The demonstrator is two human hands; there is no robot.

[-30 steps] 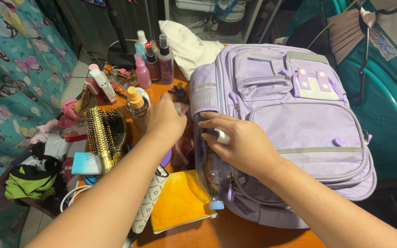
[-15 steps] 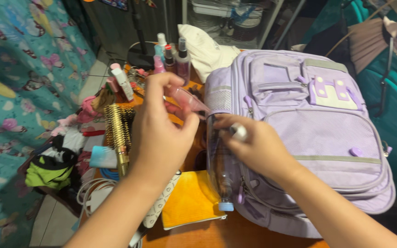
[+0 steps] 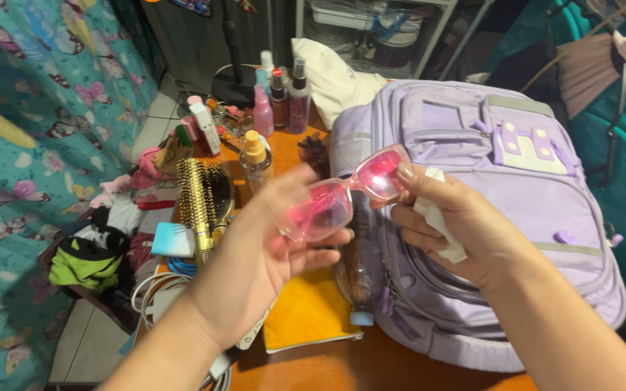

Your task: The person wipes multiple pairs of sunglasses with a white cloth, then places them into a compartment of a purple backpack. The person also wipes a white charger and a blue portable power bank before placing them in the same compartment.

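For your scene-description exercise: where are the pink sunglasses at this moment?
In the head view the pink sunglasses sit mid-frame, held between the left hand and right hand, above the orange table and just left of the lilac backpack.

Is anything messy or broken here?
Nothing looks broken. The pink sunglasses in both hands seem whole. But the orange table is crowded: bottles, a gold hairbrush and cables lie jumbled left of the purple backpack.

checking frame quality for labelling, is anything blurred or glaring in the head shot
Head view: the left hand is motion-blurred, its fingers smeared; the right hand is sharper. The pink sunglasses glow with a bright patch on the right lens. The purple backpack is evenly lit and in focus.
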